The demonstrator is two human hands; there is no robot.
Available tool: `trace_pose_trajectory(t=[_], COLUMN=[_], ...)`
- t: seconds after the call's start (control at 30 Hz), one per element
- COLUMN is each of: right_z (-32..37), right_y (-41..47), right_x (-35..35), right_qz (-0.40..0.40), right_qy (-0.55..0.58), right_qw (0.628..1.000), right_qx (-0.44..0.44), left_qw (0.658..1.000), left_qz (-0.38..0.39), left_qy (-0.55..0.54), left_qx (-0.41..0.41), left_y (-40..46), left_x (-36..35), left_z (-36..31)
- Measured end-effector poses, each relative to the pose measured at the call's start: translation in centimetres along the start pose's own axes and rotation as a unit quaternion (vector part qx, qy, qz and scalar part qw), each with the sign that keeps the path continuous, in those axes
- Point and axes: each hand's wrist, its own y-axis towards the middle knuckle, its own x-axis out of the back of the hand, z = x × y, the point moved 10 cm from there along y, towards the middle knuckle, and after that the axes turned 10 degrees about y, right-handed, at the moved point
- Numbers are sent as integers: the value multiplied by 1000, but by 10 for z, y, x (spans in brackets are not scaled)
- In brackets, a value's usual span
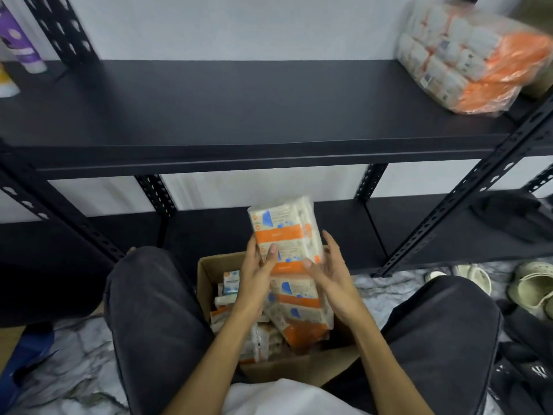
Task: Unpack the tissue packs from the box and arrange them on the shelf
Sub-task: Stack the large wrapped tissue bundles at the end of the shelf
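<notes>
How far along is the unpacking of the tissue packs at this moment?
Early on. Done: one large plastic-wrapped tissue bundle lies at the right end of the black shelf. In hand: the left hand and right hand grip a bundle of tissue packs above the cardboard box. Left: many loose packs in the box.

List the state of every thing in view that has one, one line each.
cardboard box: open, tissue packs inside
held tissue pack: wrapped, lifted above the box
left hand: gripping the pack
right hand: gripping the pack
upper shelf: mostly bare
wrapped bundle: sealed, resting on the shelf's right end
</notes>
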Motion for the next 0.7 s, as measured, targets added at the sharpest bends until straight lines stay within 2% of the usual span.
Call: trace_pose_trajectory(t=[0.07,0.17,0.33,0.47,0.53,0.7], right_z=[23,49,85,137,169,231], right_y=[-9,-20,-24,-15,-7,21], right_x=[-21,-34,-22,-37,-52,-77], right_qz=[27,9,-91,-100,-79,64], right_qy=[-82,-135,-73,-35,-25,12], right_qw=[994,981,980,977,975,978], right_qx=[74,143,160,187,208,200], left_qw=[998,992,980,988,989,979], left_qz=[3,29,66,52,31,30], left_qy=[41,87,108,33,9,-32], left_qx=[-40,-82,-151,-139,-146,-198], left_y=[-11,-23,-29,-29,-27,5], left_x=[-3,-6,-8,-14,-14,-2], left_z=[-20,-46,-108,-141,-166,-251])
